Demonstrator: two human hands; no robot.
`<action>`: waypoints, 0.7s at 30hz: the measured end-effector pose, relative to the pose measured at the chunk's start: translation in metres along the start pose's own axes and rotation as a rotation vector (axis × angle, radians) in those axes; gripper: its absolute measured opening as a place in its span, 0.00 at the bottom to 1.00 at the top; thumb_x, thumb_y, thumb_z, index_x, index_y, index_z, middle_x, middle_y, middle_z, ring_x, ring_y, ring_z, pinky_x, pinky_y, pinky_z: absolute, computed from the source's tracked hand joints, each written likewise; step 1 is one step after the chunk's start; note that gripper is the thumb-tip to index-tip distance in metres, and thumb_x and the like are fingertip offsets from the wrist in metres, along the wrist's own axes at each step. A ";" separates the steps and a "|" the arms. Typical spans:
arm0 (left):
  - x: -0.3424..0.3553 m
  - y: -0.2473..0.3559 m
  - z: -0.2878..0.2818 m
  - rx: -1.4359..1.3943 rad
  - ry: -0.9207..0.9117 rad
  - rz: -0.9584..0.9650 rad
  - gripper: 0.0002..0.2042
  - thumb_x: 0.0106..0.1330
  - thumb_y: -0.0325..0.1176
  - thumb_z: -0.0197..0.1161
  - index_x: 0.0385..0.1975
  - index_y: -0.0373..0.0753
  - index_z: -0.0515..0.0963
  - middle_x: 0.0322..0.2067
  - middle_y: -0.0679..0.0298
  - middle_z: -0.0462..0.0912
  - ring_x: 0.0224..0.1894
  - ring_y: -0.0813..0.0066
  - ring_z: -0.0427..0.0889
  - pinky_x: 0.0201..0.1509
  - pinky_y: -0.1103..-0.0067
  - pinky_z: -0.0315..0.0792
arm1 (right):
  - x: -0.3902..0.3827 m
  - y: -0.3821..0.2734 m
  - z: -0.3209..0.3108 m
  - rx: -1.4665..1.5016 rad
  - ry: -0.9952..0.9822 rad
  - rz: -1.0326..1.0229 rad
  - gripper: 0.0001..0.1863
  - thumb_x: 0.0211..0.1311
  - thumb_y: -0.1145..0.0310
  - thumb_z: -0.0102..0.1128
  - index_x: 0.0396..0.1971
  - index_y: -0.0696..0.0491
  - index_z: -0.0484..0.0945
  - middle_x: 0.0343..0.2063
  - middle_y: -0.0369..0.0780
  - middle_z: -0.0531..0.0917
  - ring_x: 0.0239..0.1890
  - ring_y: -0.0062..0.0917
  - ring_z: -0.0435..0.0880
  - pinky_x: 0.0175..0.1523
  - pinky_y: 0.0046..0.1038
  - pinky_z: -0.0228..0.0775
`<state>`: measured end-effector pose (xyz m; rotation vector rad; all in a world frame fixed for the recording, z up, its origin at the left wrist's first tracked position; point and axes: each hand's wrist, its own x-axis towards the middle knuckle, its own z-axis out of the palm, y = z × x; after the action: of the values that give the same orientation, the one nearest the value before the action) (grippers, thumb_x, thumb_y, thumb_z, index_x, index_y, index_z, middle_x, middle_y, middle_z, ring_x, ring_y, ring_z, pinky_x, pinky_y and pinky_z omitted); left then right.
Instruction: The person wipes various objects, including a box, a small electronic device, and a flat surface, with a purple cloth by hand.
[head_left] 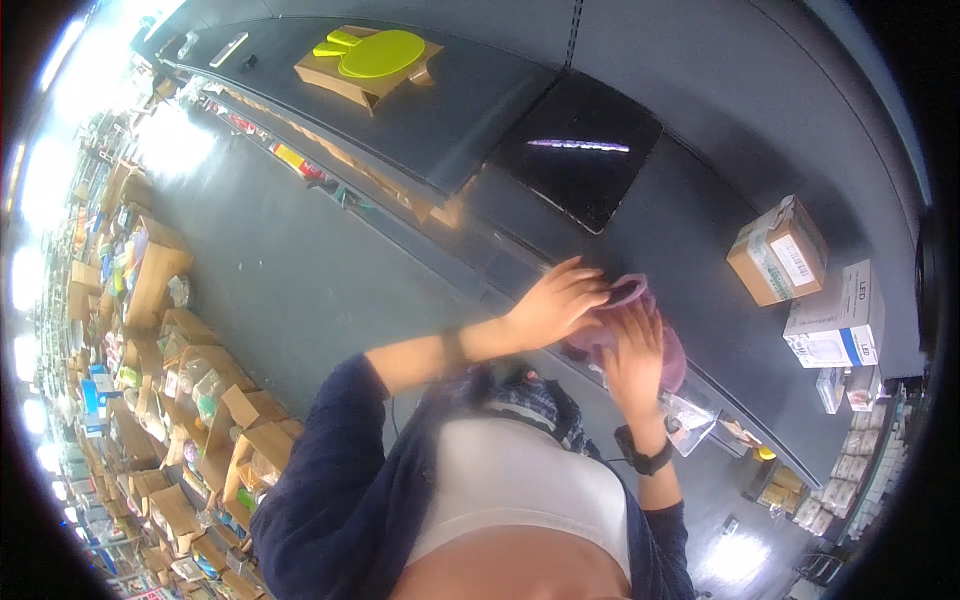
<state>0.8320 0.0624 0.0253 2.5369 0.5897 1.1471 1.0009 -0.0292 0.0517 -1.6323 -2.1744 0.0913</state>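
A soft mauve cloth item bunches at the front edge of the dark shelf, with a loop-like fold at its far end. My right hand holds it, fingers laid along its surface and thumb side turned toward my left hand. My left hand reaches in from the left with its fingers apart, the tips at the cloth's left rim. Whether those tips pinch any fabric is hard to see. Just beside my right wrist is a clear plastic piece.
On the dark shelf stand a taped carton and a white box, right. A black glossy panel lies farther back. Yellow-green paddles rest on cardboard, far left. Open cartons line the floor's left side.
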 end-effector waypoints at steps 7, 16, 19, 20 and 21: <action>-0.017 0.014 -0.012 -0.159 0.141 -0.330 0.05 0.50 0.29 0.63 0.26 0.40 0.76 0.26 0.60 0.74 0.31 0.59 0.72 0.33 0.70 0.65 | 0.009 -0.013 0.017 0.066 0.104 -0.048 0.22 0.44 0.70 0.58 0.44 0.53 0.74 0.47 0.39 0.73 0.59 0.35 0.63 0.64 0.46 0.47; -0.037 0.004 -0.028 -0.190 0.168 -0.576 0.06 0.54 0.29 0.60 0.30 0.37 0.73 0.29 0.57 0.74 0.33 0.57 0.73 0.37 0.71 0.67 | 0.029 -0.033 0.030 0.051 0.026 -0.121 0.24 0.43 0.71 0.59 0.46 0.54 0.72 0.50 0.39 0.71 0.60 0.34 0.61 0.65 0.43 0.44; -0.043 -0.005 -0.045 -0.181 0.220 -0.441 0.12 0.54 0.28 0.61 0.38 0.37 0.71 0.35 0.57 0.75 0.37 0.59 0.75 0.42 0.72 0.68 | 0.040 -0.050 0.039 0.034 0.052 -0.086 0.26 0.42 0.72 0.58 0.48 0.53 0.72 0.52 0.40 0.70 0.61 0.36 0.60 0.65 0.43 0.43; -0.047 -0.007 -0.050 -0.182 0.251 -0.438 0.15 0.53 0.28 0.62 0.41 0.38 0.70 0.37 0.57 0.75 0.38 0.59 0.75 0.44 0.72 0.68 | 0.044 -0.057 0.043 0.026 0.076 -0.080 0.26 0.42 0.72 0.58 0.48 0.53 0.71 0.53 0.40 0.69 0.61 0.36 0.59 0.65 0.44 0.43; -0.054 -0.009 -0.057 -0.179 0.277 -0.439 0.17 0.53 0.28 0.62 0.43 0.38 0.69 0.39 0.56 0.75 0.40 0.60 0.75 0.45 0.72 0.68 | 0.048 -0.066 0.049 0.047 0.074 -0.089 0.26 0.42 0.73 0.58 0.48 0.53 0.71 0.54 0.40 0.68 0.62 0.37 0.59 0.65 0.44 0.43</action>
<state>0.7541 0.0502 0.0232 1.9777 1.0018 1.3169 0.9129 0.0049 0.0409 -1.4877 -2.1686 0.0549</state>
